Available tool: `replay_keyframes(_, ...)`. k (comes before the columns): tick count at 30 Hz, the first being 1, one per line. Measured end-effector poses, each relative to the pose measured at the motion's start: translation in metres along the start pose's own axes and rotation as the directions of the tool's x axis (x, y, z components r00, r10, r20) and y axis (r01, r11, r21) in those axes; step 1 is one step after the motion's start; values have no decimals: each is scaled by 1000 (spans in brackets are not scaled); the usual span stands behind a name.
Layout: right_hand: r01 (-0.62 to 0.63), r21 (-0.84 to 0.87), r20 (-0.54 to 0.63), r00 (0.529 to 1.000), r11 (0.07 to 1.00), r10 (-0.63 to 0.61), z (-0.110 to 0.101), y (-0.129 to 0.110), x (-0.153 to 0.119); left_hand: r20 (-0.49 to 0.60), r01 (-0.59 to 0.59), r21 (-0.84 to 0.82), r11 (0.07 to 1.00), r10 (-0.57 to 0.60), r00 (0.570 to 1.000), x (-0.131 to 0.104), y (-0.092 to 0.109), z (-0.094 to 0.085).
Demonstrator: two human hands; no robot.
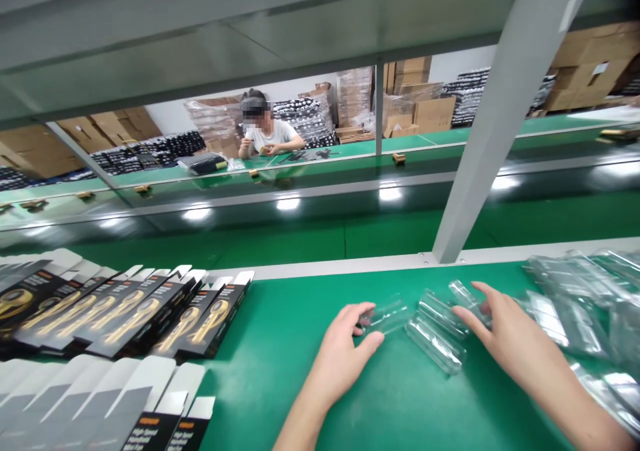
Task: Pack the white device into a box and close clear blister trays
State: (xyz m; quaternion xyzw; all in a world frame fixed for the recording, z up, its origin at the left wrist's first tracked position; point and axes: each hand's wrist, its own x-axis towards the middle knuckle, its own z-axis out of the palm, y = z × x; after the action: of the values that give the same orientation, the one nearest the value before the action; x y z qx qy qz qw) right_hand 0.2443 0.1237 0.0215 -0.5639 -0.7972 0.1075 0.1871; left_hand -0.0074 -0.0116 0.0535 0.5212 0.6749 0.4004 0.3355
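Note:
My left hand [345,344] is closed on one end of a clear plastic tray [390,315] above the green tabletop. On the right, my right hand [493,321] has thumb and forefinger around another clear tray [465,296], partly hidden by the fingers. Between the hands lie two more clear trays, one farther back [443,312] and one nearer [436,344], side by side and slanting. A pile of similar clear plastic trays [575,304] spreads beyond my right hand.
Rows of black printed boxes with open white flaps [135,311] fill the left side. A slanting grey post [490,124] rises behind the trays. Gold items [399,159] sit on the conveyor line beyond. Across it, a person in a white shirt [273,135] handles a small item.

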Motion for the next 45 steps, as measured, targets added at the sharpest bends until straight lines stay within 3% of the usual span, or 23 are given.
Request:
replay_keyframes(6,-54,69,104,994,996,46,-6,-1,1,-27,-1,-37,999,0,1000,1,-5,7)
replay_keyframes(10,-78,10,-80,994,997,79,-5,6,6,-31,-30,29,999,31,999,-1,-2,6)
replay_keyframes(13,-9,-146,-177,984,989,-17,6,20,12,-41,-74,113,991,79,996,-2,-2,6)
replay_keyframes(16,58,-259,-154,983,964,-101,15,33,18,-18,-103,139,985,106,994,-2,-5,8)
replay_keyframes(18,76,-278,-186,974,958,-131,16,34,19,-26,-84,112,990,87,996,-1,-7,9)
replay_keyframes(22,225,-232,-299,909,946,-289,11,20,15,-87,-38,63,997,43,995,-1,-6,10)
replay_keyframes(28,421,-203,-24,901,884,-434,22,5,9,-73,-33,21,999,34,997,-1,-3,8)
replay_keyframes(31,345,-114,-101,929,932,-356,14,-2,6,-64,-15,-35,999,12,998,-3,-2,10)
replay_keyframes(33,226,88,-171,963,970,-209,3,-12,2,-54,-18,-83,996,14,998,-4,-2,11)
replay_keyframes(35,145,334,-186,979,931,-86,-5,-22,-4,-46,-30,-134,991,24,999,-4,-1,13)
replay_keyframes(37,119,473,-161,986,873,-47,-9,-30,-10,-35,-33,-167,985,27,999,-4,1,15)
replay_keyframes(42,127,447,-87,991,885,-98,-6,-28,-12,-8,-13,-151,988,12,1000,-5,3,18)
replay_keyframes(45,75,507,-106,994,859,-24,-5,-26,-13,-1,-18,-144,989,18,1000,-5,4,20)
